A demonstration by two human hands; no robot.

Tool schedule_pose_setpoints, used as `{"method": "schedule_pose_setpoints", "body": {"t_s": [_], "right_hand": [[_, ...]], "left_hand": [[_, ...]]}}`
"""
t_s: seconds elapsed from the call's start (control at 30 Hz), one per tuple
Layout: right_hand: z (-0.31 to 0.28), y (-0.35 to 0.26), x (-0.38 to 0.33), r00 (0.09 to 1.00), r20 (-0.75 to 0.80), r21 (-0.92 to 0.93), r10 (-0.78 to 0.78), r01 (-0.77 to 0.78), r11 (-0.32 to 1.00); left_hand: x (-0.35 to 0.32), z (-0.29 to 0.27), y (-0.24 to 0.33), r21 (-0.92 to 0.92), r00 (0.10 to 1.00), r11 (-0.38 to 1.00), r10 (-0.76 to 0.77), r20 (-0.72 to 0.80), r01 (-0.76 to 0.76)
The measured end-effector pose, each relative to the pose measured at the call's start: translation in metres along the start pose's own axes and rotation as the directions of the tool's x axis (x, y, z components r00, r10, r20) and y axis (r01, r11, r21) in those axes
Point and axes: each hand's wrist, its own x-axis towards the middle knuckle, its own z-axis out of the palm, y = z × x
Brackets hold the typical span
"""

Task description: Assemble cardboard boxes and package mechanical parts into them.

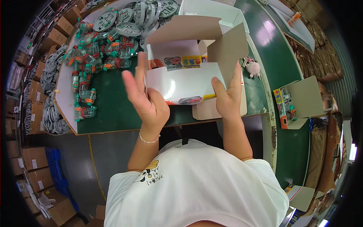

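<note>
An upright cardboard box point(185, 84), glossy white outside with printed colour pictures, is held between my two hands above the green table. Its brown inner flaps stand raised at the back and right. My left hand point(149, 106) presses on its left side, the thumb near the front corner and the other fingers stretched upward. On the right, my right hand point(228, 99) has its thumb on the front panel and its fingers straight along the side. Flat brown cardboard point(206, 112) lies under the box. The box's floor is hidden.
Several clear bottles point(90, 64) with green caps and red-orange parts lie at the left. Grey round plastic pieces point(130, 28) are heaped behind. A white bin point(236, 17) stands at the back, a pink fluffy charm point(252, 69) at the right. Another open box point(302, 102) rests farther right.
</note>
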Motion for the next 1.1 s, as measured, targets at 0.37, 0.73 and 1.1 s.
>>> {"method": "schedule_pose_setpoints", "body": {"t_s": [0.37,0.73,1.1], "right_hand": [[0.004,0.004,0.009,0.973,-0.022,-0.205,-0.229,0.22,0.954],[-0.022,0.015,0.053,0.995,0.08,0.137,-0.058,0.046,0.99],[-0.033,0.011,0.074,0.938,0.325,0.237,0.121,-0.204,0.95]], "left_hand": [[0.012,-0.015,0.022,0.62,0.815,0.762,-0.232,0.531,-0.187],[0.018,-0.021,0.007,0.413,0.811,0.91,-0.219,0.543,-0.03],[0.008,-0.013,0.01,0.44,0.85,0.898,-0.256,0.46,0.032]]}}
